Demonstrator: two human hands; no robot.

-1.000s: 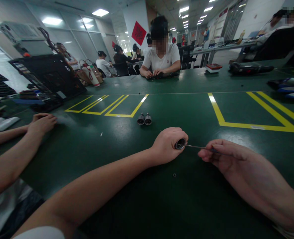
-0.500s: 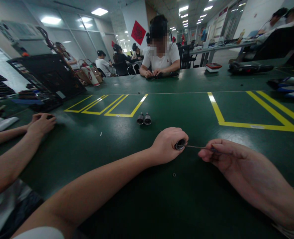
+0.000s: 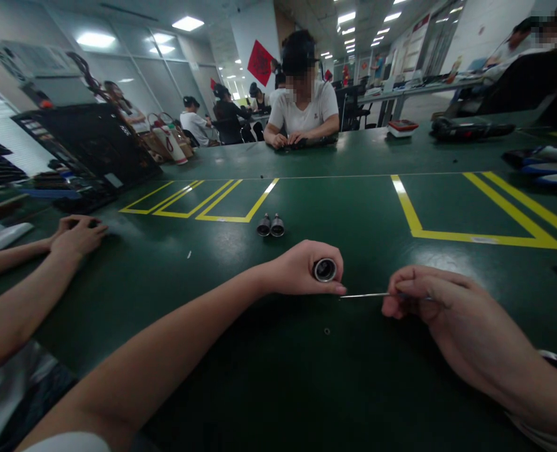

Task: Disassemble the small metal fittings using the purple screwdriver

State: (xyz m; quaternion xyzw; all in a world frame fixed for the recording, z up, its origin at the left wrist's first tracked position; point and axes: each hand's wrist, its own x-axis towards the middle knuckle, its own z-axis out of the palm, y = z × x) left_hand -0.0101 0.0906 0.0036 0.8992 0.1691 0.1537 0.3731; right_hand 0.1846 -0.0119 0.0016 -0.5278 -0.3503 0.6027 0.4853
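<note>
A round metal cup-like part (image 3: 325,270) sits in my left hand (image 3: 301,267), whose fingers wrap round it with the open end facing me. My right hand (image 3: 424,295) pinches a thin metal rod (image 3: 365,295). The rod's tip is beside my left thumb, outside the cup. Below my left hand, a small ring (image 3: 326,331) lies on the green table (image 3: 269,389). Two similar metal parts (image 3: 270,225) stand side by side beyond my left hand.
Another person's hands (image 3: 78,235) rest on the table at the left. Across it, a person (image 3: 304,107) handles a dark object. Yellow tape outlines (image 3: 485,240), a black case (image 3: 94,147) and a red-and-white box (image 3: 402,128) are farther back.
The rod has come out of the cup's opening and is now lower, beside my left thumb. My left hand has shifted left and turned the cup's opening more towards me.
</note>
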